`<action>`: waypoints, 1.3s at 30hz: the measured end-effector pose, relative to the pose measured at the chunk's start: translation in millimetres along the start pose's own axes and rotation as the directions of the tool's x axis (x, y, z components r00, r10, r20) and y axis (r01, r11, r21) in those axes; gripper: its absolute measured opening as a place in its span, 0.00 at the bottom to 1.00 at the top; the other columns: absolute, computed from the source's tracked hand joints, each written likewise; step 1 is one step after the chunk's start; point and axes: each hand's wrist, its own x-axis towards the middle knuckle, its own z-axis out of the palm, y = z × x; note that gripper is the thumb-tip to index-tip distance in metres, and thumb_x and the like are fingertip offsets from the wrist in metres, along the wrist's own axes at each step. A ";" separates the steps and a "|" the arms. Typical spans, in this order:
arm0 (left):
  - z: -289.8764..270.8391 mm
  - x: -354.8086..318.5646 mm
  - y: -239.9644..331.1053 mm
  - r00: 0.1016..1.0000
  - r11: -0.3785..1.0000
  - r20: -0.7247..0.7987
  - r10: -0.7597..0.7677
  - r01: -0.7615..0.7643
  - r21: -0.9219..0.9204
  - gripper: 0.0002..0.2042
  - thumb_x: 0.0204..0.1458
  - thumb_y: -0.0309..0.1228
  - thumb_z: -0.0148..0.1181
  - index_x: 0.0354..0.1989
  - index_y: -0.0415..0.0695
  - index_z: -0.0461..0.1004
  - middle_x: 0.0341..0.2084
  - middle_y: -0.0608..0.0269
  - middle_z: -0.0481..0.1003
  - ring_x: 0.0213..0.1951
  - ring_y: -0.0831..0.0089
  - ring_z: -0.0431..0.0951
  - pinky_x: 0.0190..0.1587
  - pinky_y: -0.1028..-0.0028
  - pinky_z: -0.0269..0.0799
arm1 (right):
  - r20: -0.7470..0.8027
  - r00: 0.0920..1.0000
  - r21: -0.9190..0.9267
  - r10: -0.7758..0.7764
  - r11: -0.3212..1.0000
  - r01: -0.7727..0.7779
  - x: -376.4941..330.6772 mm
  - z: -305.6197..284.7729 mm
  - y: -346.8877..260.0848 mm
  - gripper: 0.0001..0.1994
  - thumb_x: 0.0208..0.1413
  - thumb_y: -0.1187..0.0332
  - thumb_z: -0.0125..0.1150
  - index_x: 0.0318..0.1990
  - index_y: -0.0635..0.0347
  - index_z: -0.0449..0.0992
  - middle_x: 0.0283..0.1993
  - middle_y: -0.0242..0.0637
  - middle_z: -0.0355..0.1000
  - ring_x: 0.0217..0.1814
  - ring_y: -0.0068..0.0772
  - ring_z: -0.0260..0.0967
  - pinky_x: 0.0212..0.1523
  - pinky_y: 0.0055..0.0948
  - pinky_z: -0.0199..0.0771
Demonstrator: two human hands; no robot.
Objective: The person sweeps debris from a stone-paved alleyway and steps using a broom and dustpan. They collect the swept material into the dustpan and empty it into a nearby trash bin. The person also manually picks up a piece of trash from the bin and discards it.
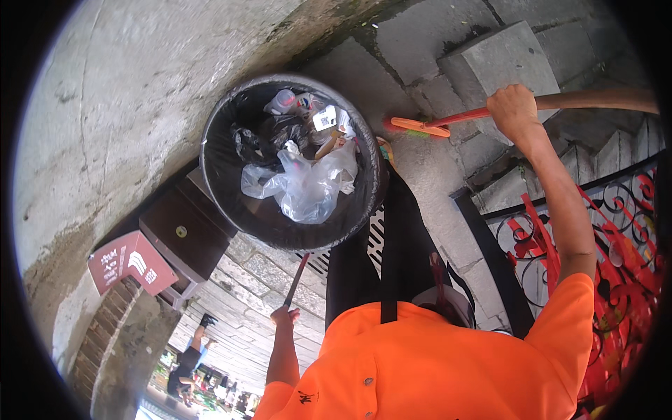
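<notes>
My right hand (514, 110) is closed around the handle of a broom (420, 127), out to the right. The broom has an orange head with yellowish bristles, a red lower shaft and a brown upper handle. Its head is by the paving, just right of a round bin (364, 210). My left hand (285, 316) grips a thin dark stick with a reddish far end (297, 278); that end goes out of sight behind the bin's rim. Inside the black-lined bin lie a clear plastic bag (308, 189), a plastic cup (283, 102), dark plastic and paper scraps.
A rough wall (140, 91) runs along the left. Beside the bin is a dark brown box (185, 227) with a reddish sign (131, 264). A stone block (504, 59) stands at upper right, above steps and a metal railing (490, 259) with red ribbons. A person (187, 367) is in the distance.
</notes>
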 end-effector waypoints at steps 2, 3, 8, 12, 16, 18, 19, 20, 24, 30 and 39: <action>5.8 -10.4 -0.3 0.997 0.997 -0.034 0.063 -0.064 -0.046 0.11 0.54 0.27 0.48 0.40 0.30 0.64 0.20 0.45 0.75 0.14 0.65 0.76 0.11 0.74 0.70 | -0.047 0.999 -0.010 -0.013 1.000 0.013 -0.7 -2.5 -1.9 0.09 0.51 0.68 0.52 0.34 0.47 0.80 0.35 0.30 0.76 0.41 0.31 0.74 0.39 0.28 0.71; 2.1 -3.6 -2.9 0.997 0.997 -0.032 0.070 -0.071 -0.021 0.11 0.54 0.27 0.49 0.41 0.31 0.65 0.19 0.46 0.75 0.14 0.65 0.76 0.12 0.74 0.71 | -0.018 1.000 -0.023 -0.014 1.000 0.014 -0.9 -5.5 -3.0 0.09 0.51 0.68 0.52 0.35 0.47 0.79 0.36 0.31 0.76 0.42 0.31 0.74 0.39 0.28 0.71; 4.8 -3.8 -33.0 0.953 0.912 0.031 0.301 -0.279 -0.301 0.13 0.50 0.24 0.53 0.44 0.35 0.65 0.19 0.50 0.74 0.15 0.66 0.76 0.15 0.73 0.74 | 0.015 1.000 -0.118 0.012 0.993 -0.010 -18.6 -14.2 -31.5 0.09 0.53 0.67 0.51 0.37 0.46 0.79 0.38 0.31 0.76 0.44 0.30 0.74 0.39 0.27 0.71; 28.4 -6.2 -43.9 0.923 0.800 0.006 0.385 -0.331 -0.500 0.18 0.45 0.21 0.58 0.47 0.37 0.66 0.17 0.52 0.73 0.13 0.67 0.75 0.14 0.72 0.73 | -0.010 1.000 -0.094 0.021 0.995 -0.022 -44.8 4.0 -59.2 0.10 0.54 0.66 0.50 0.37 0.45 0.79 0.40 0.30 0.76 0.46 0.32 0.73 0.40 0.29 0.71; 31.1 2.3 -60.2 0.829 0.705 0.081 0.553 -0.414 -0.575 0.20 0.46 0.23 0.59 0.50 0.38 0.66 0.24 0.56 0.74 0.17 0.71 0.75 0.16 0.76 0.72 | 0.024 1.000 -0.086 -0.006 0.996 0.008 -98.5 25.3 -106.1 0.11 0.55 0.65 0.48 0.41 0.46 0.78 0.43 0.31 0.74 0.49 0.36 0.71 0.44 0.37 0.71; 30.5 11.5 -74.8 0.790 0.702 0.143 0.597 -0.428 -0.568 0.19 0.48 0.25 0.59 0.50 0.39 0.66 0.27 0.57 0.74 0.17 0.72 0.75 0.15 0.77 0.71 | 0.065 0.998 -0.069 -0.016 0.997 0.020 -134.6 32.1 -132.5 0.11 0.52 0.66 0.51 0.41 0.48 0.78 0.43 0.33 0.74 0.48 0.35 0.72 0.44 0.37 0.70; 32.8 19.3 -80.4 0.782 0.720 0.113 0.613 -0.494 -0.488 0.18 0.50 0.27 0.58 0.50 0.41 0.67 0.29 0.58 0.74 0.19 0.74 0.75 0.14 0.77 0.69 | 0.097 0.995 -0.054 -0.022 0.998 0.027 -152.3 39.1 -142.3 0.11 0.50 0.66 0.54 0.41 0.49 0.78 0.43 0.34 0.75 0.46 0.35 0.73 0.44 0.34 0.70; 34.1 26.9 -82.7 0.779 0.720 0.111 0.618 -0.503 -0.477 0.17 0.49 0.29 0.59 0.49 0.43 0.68 0.28 0.61 0.74 0.22 0.75 0.75 0.15 0.78 0.70 | 0.133 0.990 -0.020 -0.041 0.999 0.044 -166.4 55.4 -146.6 0.12 0.51 0.67 0.52 0.42 0.50 0.77 0.42 0.35 0.75 0.44 0.38 0.73 0.40 0.38 0.73; 34.1 61.6 -92.8 0.746 0.678 0.082 0.660 -0.547 -0.491 0.16 0.46 0.33 0.63 0.43 0.42 0.71 0.24 0.65 0.73 0.22 0.77 0.72 0.16 0.78 0.67 | 0.613 0.786 0.501 0.081 0.730 -0.465 -246.4 80.5 -156.8 0.07 0.48 0.74 0.49 0.33 0.64 0.73 0.28 0.41 0.74 0.23 0.38 0.73 0.20 0.35 0.73; 30.9 103.0 -94.8 0.725 0.643 0.089 0.683 -0.539 -0.545 0.09 0.49 0.32 0.61 0.35 0.41 0.73 0.25 0.63 0.74 0.25 0.74 0.73 0.21 0.76 0.69 | 0.410 0.912 0.818 0.021 0.433 -0.378 -347.8 141.3 -203.0 0.08 0.42 0.75 0.49 0.17 0.70 0.70 0.13 0.42 0.67 0.13 0.35 0.67 0.13 0.33 0.67; 19.2 64.9 -107.7 0.720 0.608 -0.135 0.680 -0.658 -0.444 0.11 0.47 0.33 0.62 0.32 0.38 0.75 0.21 0.56 0.75 0.19 0.70 0.75 0.17 0.78 0.69 | 0.199 0.961 0.684 0.190 0.676 -0.275 -334.0 101.5 -144.5 0.12 0.41 0.71 0.50 0.31 0.66 0.76 0.28 0.50 0.74 0.31 0.45 0.76 0.29 0.38 0.75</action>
